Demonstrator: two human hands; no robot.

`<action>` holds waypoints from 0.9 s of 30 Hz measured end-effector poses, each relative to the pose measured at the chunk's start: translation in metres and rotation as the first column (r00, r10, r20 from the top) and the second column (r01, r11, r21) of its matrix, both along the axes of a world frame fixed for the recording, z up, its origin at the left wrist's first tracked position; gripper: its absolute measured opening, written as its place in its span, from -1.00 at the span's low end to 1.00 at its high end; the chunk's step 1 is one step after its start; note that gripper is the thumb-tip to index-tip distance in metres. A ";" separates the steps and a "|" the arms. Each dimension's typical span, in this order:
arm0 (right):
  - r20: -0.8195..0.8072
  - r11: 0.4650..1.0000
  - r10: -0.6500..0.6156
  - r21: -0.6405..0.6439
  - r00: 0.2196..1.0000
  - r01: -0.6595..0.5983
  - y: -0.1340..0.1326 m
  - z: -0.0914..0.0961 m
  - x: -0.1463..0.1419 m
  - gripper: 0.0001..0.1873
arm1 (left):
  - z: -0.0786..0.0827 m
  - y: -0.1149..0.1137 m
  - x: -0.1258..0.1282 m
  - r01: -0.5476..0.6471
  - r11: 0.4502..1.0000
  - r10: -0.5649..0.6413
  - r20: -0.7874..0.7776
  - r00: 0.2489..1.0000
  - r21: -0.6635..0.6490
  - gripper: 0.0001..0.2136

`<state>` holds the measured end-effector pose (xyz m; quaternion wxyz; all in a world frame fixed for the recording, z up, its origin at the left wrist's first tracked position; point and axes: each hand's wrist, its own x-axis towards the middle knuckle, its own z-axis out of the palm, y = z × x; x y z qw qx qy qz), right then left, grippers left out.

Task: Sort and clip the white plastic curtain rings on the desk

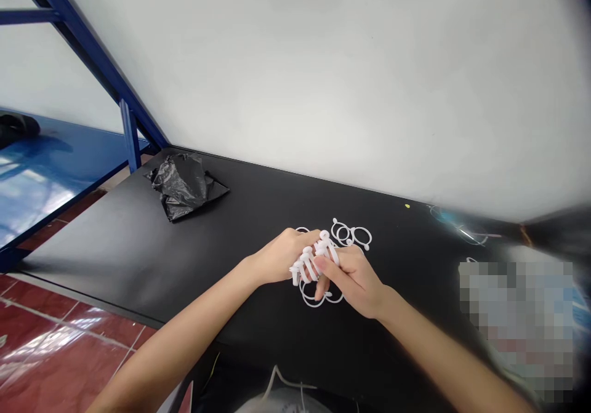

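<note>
Several white plastic rings with small round knobs are bunched together between my two hands above the black table. My left hand is closed around the left side of the bunch, its fingers partly hidden behind the rings. From the right, my right hand grips the same bunch, with the thumb pressed over the rings. More white rings lie on the table just beyond my right hand. Below the hands other white rings show, but I cannot tell whether they hang from the bunch or lie on the table.
A crumpled black plastic bag lies on the black table toward the back left. A pale wall rises behind. Blue metal framing stands at left. A clear plastic wrapper and a blurred-out pale item are at right.
</note>
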<state>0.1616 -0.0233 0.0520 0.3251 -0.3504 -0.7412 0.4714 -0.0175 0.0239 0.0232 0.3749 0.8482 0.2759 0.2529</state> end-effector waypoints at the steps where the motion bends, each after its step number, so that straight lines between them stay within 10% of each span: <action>1: 0.002 0.999 -0.001 0.041 1.000 0.001 -0.002 -0.001 0.000 -0.36 | 0.000 0.000 0.001 0.023 1.000 -0.023 0.011 1.000 -0.011 -0.90; 7: 0.060 0.985 -0.013 0.174 0.998 0.002 -0.007 0.005 0.004 -0.39 | 0.006 -0.001 0.005 0.018 0.999 -0.020 0.056 0.998 0.033 -0.76; 16: -0.016 0.938 -0.048 -0.345 0.999 0.039 -0.004 0.015 -0.004 -0.83 | 0.010 -0.004 0.006 -0.030 0.988 0.043 0.085 0.995 -0.149 -0.77; 22: -0.089 0.912 -0.238 -0.362 0.967 0.191 -0.004 0.009 0.004 -0.77 | 0.004 0.000 0.006 -0.093 0.996 0.093 0.052 0.994 -0.019 -0.83; 27: -0.017 0.913 -0.100 -0.398 0.995 0.085 -0.006 0.010 0.004 -0.67 | 0.002 0.001 0.005 -0.049 0.989 0.070 -0.153 0.986 0.137 -0.87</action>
